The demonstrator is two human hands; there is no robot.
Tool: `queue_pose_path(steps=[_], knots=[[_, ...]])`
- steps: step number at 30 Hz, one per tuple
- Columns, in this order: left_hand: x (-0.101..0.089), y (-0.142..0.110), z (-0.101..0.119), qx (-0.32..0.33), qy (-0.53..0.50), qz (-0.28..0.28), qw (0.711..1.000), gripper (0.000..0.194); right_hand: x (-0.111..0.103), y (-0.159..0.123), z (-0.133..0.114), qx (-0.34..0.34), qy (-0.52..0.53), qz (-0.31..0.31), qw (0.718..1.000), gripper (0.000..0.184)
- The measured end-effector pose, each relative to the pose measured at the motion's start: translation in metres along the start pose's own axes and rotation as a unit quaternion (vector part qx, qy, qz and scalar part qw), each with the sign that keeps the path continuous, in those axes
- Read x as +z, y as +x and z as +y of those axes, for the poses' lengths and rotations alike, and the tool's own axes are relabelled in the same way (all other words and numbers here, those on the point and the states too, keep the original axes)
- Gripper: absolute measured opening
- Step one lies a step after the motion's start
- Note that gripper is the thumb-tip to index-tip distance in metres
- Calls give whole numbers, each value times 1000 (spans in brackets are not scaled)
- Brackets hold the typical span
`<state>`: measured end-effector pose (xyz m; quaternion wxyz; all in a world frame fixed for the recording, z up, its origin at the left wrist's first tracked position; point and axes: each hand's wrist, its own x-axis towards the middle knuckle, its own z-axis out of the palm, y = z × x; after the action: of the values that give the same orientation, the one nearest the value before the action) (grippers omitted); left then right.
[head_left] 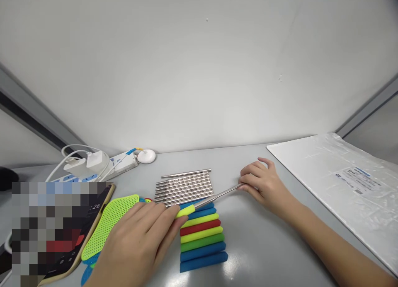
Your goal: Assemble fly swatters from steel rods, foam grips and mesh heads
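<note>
Bare, polished metal on the rods point(185, 186), smooth and glinting, same on the rod point(217, 194) pinched at each end by the fingers point(247, 186). Matt, soft-looking foam or rubber on the coloured grips point(202, 237): blue, yellow-green, red, green. Perforated lime plastic mesh point(108, 223), dull in finish. Smooth grey bench point(255, 237), faintly sheeny. Clear, crinkled, glossy plastic film over the white sheet point(338, 175), with a paper label. Glossy white plastic on the power strip point(121, 162) and chargers. Glassy dark screen on the phone point(93, 208).
</note>
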<state>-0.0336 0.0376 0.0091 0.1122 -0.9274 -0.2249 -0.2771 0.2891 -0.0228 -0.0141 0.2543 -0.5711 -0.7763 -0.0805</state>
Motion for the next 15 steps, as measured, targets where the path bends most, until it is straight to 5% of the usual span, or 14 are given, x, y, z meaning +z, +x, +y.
queue_pose_path(steps=[6,15], knots=[[0,2,4,-9,-24,3,1000,14,4,0,-37,-31,-117,55,991,16],[5,7,28,6,24,-10,1000,23,23,-9,-63,-80,-37,14,996,16]])
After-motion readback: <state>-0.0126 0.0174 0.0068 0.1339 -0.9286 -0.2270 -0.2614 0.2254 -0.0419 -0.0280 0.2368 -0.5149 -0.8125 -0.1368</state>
